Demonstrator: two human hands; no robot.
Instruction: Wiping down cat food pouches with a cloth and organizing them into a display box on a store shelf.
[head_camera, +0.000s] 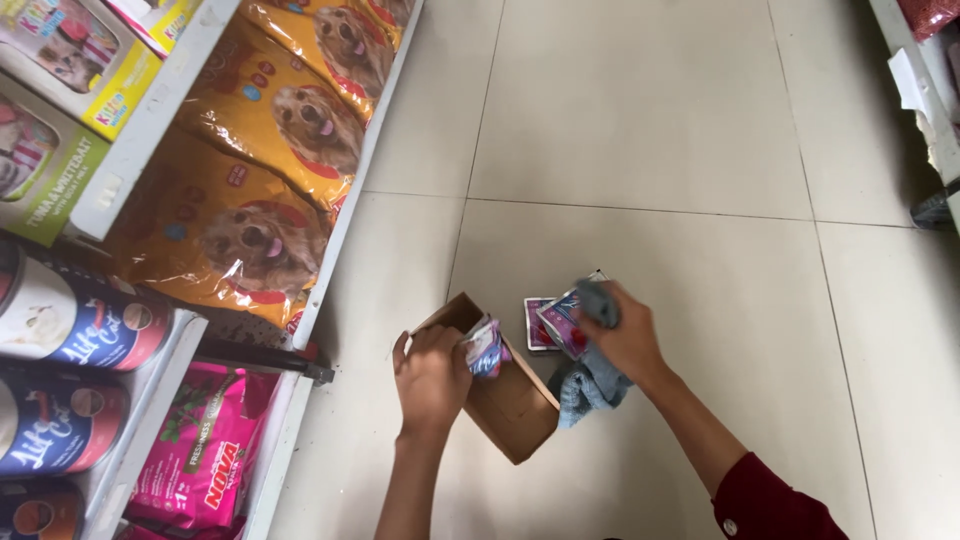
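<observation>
A small brown cardboard box (512, 405) lies open on the tiled floor. My left hand (432, 378) rests at its near rim, gripping a small shiny pouch (486, 348). To the right, my right hand (625, 335) holds a grey-blue cloth (590, 385) together with a pink pouch (562, 322); the cloth hangs down to the floor beside the box. Another pink pouch (538, 322) lies flat on the floor just behind the box.
Shop shelves (150, 130) run along the left, with orange pet food bags (270, 120), tins (75, 320) and a pink bag (205, 450). Pale floor tiles (640, 130) stretch ahead. A second shelf edge (925, 90) stands at the far right.
</observation>
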